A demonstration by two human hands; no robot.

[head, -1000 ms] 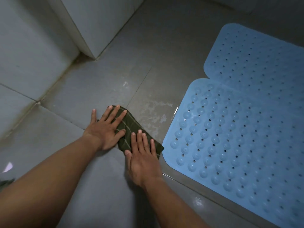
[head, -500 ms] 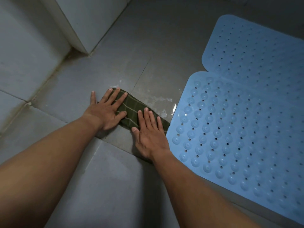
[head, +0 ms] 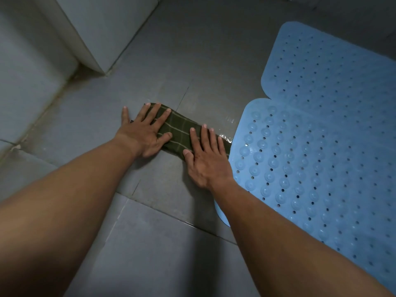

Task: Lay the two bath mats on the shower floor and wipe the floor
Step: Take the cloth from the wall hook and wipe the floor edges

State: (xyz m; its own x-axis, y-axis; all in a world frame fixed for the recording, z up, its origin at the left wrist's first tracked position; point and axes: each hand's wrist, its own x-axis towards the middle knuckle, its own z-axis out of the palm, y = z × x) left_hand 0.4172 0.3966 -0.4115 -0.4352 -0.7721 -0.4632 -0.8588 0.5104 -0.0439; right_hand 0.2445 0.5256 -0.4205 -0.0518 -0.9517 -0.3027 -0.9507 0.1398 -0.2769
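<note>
Head view: both hands flat, left hand [head: 143, 136] and right hand [head: 206, 160] pressing green cloth [head: 181, 135] beside blue mat [head: 317, 168].

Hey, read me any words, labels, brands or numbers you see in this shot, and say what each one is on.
None: no word, label, brand or number can be read here.
The near mat and far mat show only bumps and holes.
The cloth shows only pale grid lines.
The floor and wall carry no writing.
</note>
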